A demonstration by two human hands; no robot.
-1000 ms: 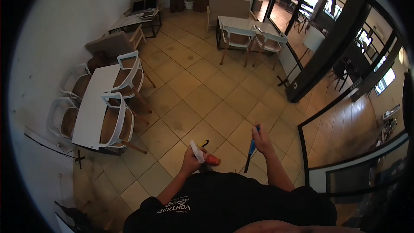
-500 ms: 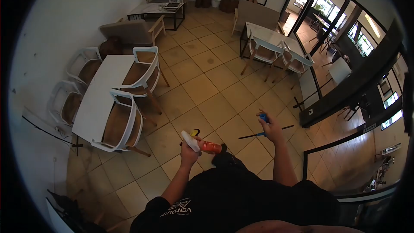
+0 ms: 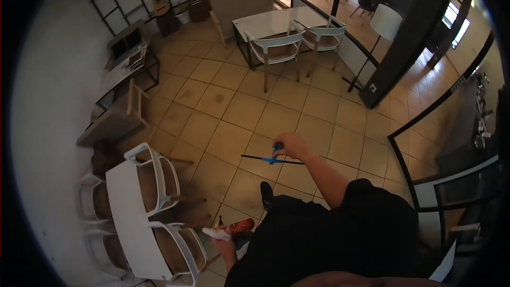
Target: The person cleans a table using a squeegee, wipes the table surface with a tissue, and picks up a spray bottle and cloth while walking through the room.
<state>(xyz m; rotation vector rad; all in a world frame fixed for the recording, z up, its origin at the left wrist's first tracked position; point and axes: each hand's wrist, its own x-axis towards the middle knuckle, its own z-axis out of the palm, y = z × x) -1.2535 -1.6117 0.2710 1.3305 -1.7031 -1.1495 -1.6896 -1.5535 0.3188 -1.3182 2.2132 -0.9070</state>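
Observation:
My right hand (image 3: 293,146) is closed around the blue handle of a squeegee (image 3: 270,160). The squeegee's long dark blade is held out over the tiled floor, in front of my body. Low on the left, my left hand (image 3: 225,243) grips an orange-red bottle (image 3: 242,227). A white piece (image 3: 216,234) and a small yellow-and-black part show at the same hand; whether they belong to the bottle I cannot tell. The bottle is tilted nearly level, and my fingers partly cover it.
A white table (image 3: 130,218) with several white-framed chairs stands close on my left. Ahead are another table (image 3: 281,21) with two chairs and a sofa (image 3: 241,5). A floor lamp (image 3: 386,22) stands by a dark pillar (image 3: 409,42). Glass partitions run along the right.
My view has turned to the right, and the left table now sits lower in view. Both hands keep their hold; the right hand with the squeegee now reaches across in front of me.

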